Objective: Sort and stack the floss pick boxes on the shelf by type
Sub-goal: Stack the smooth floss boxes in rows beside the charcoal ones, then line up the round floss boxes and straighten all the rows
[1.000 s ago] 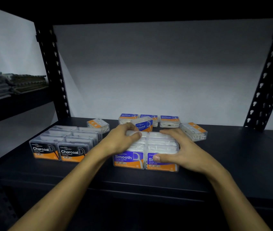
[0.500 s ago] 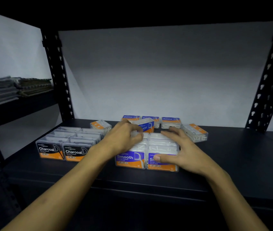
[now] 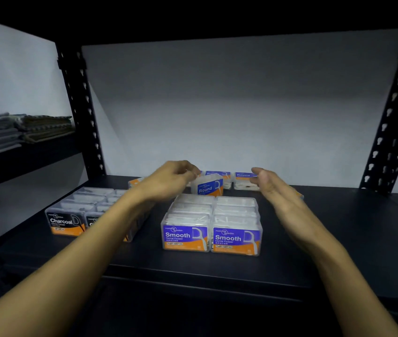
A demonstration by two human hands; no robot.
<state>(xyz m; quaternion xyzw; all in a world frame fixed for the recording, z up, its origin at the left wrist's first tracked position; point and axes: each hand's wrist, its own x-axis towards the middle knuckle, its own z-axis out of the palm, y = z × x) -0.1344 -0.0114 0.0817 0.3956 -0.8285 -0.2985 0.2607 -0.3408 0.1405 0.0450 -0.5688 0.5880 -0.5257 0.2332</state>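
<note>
Clear plastic Smooth boxes (image 3: 211, 224) sit squared beneath two raised hands (image 3: 219, 183).

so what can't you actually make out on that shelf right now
All in the head view:
- The second Charcoal box: its label is covered by the left forearm.
- Left hand: blurred, so contact between its fingers and the tilted Round box is unclear.
- An orange-labelled box behind the left wrist: type unreadable.
- A box behind the right hand: almost all hidden.
- Back-row Round boxes: partly blocked by both hands.
</note>
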